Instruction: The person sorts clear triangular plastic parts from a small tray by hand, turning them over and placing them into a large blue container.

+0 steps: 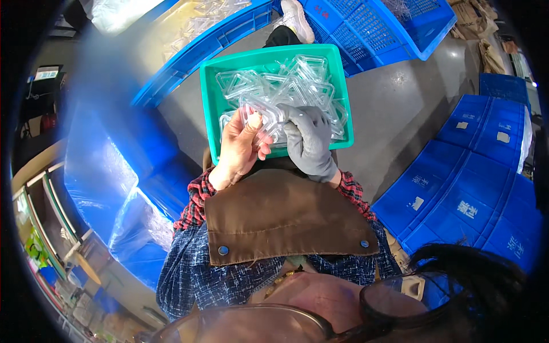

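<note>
A green tray (209, 108) rests at my lap, heaped with clear plastic frame-shaped parts (303, 77). Over its near side my bare left hand (241, 142) is closed on one clear plastic part (263, 111), thumb on top. My right hand (311, 140), in a grey knit glove, has its fingers bent against the right end of that same part. The glove hides the fingertips and whatever lies between them. The exact outline of the held part blends into the clear parts behind it.
Beyond the tray stand a blue crate (229, 34) with more clear parts and a perforated blue crate (357, 34). Blue boxes (452, 183) are at the right, plastic-wrapped blue ones (108, 171) at the left. Someone's white shoe (294, 22) is on the floor ahead.
</note>
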Motion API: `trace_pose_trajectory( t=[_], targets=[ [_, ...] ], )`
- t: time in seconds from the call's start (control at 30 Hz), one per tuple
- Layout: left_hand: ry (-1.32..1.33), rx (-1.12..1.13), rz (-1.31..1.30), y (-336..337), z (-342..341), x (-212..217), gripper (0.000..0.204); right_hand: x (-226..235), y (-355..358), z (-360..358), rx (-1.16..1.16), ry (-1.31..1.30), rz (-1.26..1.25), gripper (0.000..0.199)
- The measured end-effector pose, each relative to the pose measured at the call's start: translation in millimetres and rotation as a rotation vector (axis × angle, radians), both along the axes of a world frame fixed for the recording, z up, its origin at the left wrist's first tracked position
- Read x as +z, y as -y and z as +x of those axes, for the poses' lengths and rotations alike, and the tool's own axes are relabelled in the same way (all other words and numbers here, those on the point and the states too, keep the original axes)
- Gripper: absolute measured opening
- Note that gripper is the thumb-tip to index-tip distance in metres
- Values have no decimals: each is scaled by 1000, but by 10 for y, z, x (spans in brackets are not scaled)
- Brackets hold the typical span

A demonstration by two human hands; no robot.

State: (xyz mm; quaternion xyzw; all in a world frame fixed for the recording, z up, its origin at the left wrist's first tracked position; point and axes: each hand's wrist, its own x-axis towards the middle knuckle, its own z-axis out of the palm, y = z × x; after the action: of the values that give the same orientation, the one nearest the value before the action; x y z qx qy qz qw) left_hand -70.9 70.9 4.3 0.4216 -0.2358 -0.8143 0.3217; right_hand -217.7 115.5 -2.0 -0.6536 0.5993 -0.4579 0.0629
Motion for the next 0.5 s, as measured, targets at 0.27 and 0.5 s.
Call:
trace_pose_trajectory(
  t=[0.27, 0.5],
  targets=[
    [38, -2, -237, -116, -14, -181, 21, 203, 68, -273, 167, 598, 346, 27],
    [17, 34, -334, -41, 122, -203, 29, 133, 40, -87, 134, 849, 716, 11]
  ],
)
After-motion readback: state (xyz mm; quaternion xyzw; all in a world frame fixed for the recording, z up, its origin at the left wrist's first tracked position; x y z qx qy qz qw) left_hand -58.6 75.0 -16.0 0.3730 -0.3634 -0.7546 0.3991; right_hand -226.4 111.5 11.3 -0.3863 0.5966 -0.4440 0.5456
